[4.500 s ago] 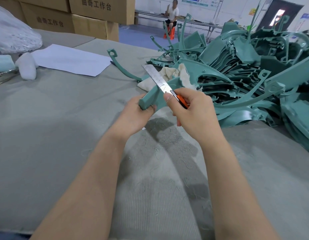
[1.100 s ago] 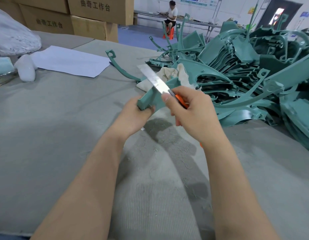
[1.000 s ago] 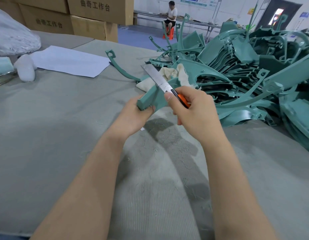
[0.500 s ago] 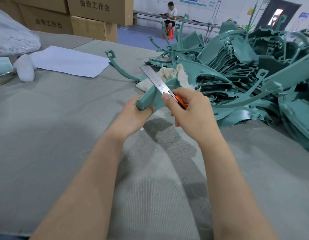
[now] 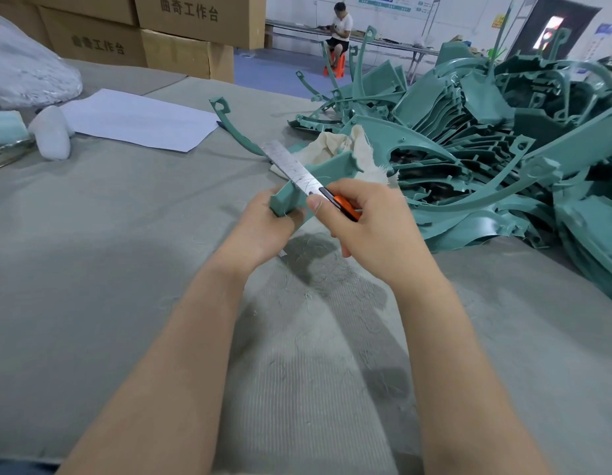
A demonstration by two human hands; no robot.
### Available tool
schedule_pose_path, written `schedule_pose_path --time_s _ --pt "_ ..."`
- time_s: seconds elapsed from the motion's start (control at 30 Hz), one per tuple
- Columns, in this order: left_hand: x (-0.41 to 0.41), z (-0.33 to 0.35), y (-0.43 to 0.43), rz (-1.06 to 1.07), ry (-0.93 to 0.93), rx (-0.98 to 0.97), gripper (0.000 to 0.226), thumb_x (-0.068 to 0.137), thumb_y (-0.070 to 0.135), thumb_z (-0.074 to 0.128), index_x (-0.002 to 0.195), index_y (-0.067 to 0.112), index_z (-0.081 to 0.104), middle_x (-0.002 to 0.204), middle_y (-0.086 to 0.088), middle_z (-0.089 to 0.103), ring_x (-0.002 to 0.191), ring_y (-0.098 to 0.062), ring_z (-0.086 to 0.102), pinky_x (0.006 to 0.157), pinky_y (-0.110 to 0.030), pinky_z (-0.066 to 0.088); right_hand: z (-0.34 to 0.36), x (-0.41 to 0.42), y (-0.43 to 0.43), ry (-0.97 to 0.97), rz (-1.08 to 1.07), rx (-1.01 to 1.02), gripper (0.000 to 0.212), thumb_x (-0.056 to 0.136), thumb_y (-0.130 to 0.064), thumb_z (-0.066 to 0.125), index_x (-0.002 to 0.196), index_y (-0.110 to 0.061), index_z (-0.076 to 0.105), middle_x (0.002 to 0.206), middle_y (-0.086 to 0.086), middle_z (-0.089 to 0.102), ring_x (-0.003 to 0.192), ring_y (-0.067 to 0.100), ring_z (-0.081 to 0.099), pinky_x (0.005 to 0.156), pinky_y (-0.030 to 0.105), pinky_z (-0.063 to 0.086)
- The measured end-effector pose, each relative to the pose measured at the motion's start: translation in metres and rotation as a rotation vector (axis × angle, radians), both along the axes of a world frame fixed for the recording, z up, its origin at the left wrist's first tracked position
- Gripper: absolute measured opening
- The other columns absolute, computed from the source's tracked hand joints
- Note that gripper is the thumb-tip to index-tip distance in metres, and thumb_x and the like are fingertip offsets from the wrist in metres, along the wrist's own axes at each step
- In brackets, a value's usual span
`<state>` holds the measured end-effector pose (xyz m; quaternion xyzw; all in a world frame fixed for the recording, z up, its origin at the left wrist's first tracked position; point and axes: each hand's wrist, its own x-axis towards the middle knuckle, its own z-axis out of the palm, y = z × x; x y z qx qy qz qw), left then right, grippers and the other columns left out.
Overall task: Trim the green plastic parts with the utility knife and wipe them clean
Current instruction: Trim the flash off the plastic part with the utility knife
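Nearby, cloth (image 5: 333, 146) against piled parts (image 5: 476, 132)

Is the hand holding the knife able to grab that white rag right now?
Probably not yet. The right hand is busy gripping the utility knife, and the green part lies between it and the rag. The rag is near, though.

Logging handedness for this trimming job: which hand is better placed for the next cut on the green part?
Right, probably. The right hand grips the utility knife, its blade laid across the green part; the left hand grips that part's near end, steadying it.
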<state>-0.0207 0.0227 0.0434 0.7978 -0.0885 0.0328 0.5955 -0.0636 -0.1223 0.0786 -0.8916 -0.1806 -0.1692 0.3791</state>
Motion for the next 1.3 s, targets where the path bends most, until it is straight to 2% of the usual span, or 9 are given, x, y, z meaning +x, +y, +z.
schedule_pose_path --time_s 0.23,0.33,0.43,0.53,0.6,0.87,1.0,1.17,1.3 --pt "-0.004 -0.005 0.005 0.0 -0.042 0.107 0.01 0.088 -0.008 0.053 0.095 -0.002 0.058 0.086 -0.015 0.06 0.08 -0.019 0.051 0.073 -0.036 0.047 0.001 -0.006 0.014 0.115 0.147 -0.173 0.029 0.094 -0.034 0.061 0.09 -0.007 0.07 0.068 0.012 0.061 0.059 0.019 0.055 0.062 0.042 0.049" --pt "-0.006 -0.003 0.003 -0.012 -0.084 0.048 0.013 0.09 -0.008 0.051 0.088 0.003 0.058 0.074 -0.005 0.057 0.064 -0.003 0.055 0.065 -0.02 0.047 0.003 -0.007 0.011 0.109 0.164 -0.065 0.025 0.094 -0.032 0.062 0.088 -0.009 0.069 0.063 0.006 0.058 0.051 0.013 0.051 0.058 0.04 0.048" --pt "-0.001 -0.001 0.0 0.005 -0.054 0.013 0.013 0.094 0.009 0.054 0.094 0.0 0.065 0.086 -0.024 0.064 0.077 -0.013 0.052 0.071 -0.033 0.047 0.004 -0.005 0.003 0.021 0.061 0.042 0.025 0.094 -0.033 0.06 0.086 -0.011 0.067 0.065 0.009 0.06 0.054 0.02 0.054 0.058 0.042 0.048" --pt "0.003 -0.004 -0.001 0.037 -0.014 0.009 0.014 0.093 0.009 0.054 0.086 0.019 0.061 0.086 -0.011 0.058 0.079 -0.014 0.046 0.057 -0.014 0.039 0.003 0.001 -0.003 -0.022 -0.056 0.035 0.033 0.095 -0.034 0.058 0.085 -0.004 0.064 0.069 0.017 0.06 0.061 0.029 0.056 0.062 0.043 0.048" --pt "0.003 -0.004 -0.001 0.042 -0.011 -0.008 0.014 0.093 0.01 0.054 0.085 0.02 0.059 0.085 -0.007 0.053 0.078 -0.013 0.044 0.051 -0.013 0.034 0.002 0.002 -0.004 -0.021 -0.085 0.022 0.035 0.095 -0.035 0.058 0.084 -0.002 0.063 0.07 0.019 0.061 0.062 0.031 0.057 0.064 0.043 0.048" --pt "-0.001 0.002 -0.001 0.001 -0.014 0.016 0.02 0.096 0.011 0.053 0.109 -0.002 0.063 0.111 -0.03 0.063 0.09 -0.022 0.055 0.088 -0.052 0.052 0.003 -0.003 0.004 0.031 0.006 -0.031 0.027 0.095 -0.035 0.058 0.083 -0.013 0.066 0.065 0.011 0.059 0.057 0.026 0.056 0.058 0.042 0.049" --pt "-0.003 0.002 0.0 -0.008 -0.033 -0.013 0.016 0.093 0.0 0.05 0.099 -0.002 0.065 0.095 -0.025 0.065 0.084 -0.018 0.049 0.077 -0.036 0.044 0.004 -0.005 0.004 0.039 0.026 -0.046 0.033 0.095 -0.035 0.058 0.083 -0.005 0.065 0.067 0.016 0.056 0.059 0.028 0.054 0.059 0.044 0.048" --pt "-0.007 0.004 0.0 -0.018 -0.033 -0.002 0.018 0.092 0.001 0.05 0.103 -0.004 0.064 0.102 -0.029 0.065 0.085 -0.017 0.051 0.087 -0.046 0.049 0.006 -0.006 0.002 0.06 0.062 -0.07 0.033 0.095 -0.035 0.059 0.087 -0.003 0.066 0.069 0.017 0.057 0.059 0.027 0.054 0.061 0.044 0.048" --pt "-0.004 -0.002 0.003 0.041 0.023 0.11 0.015 0.091 -0.003 0.052 0.079 0.005 0.056 0.077 -0.007 0.056 0.068 -0.016 0.048 0.061 -0.012 0.045 0.005 -0.007 0.007 0.094 0.115 -0.16 0.027 0.093 -0.035 0.061 0.087 -0.009 0.068 0.064 0.01 0.059 0.057 0.018 0.054 0.059 0.037 0.047"
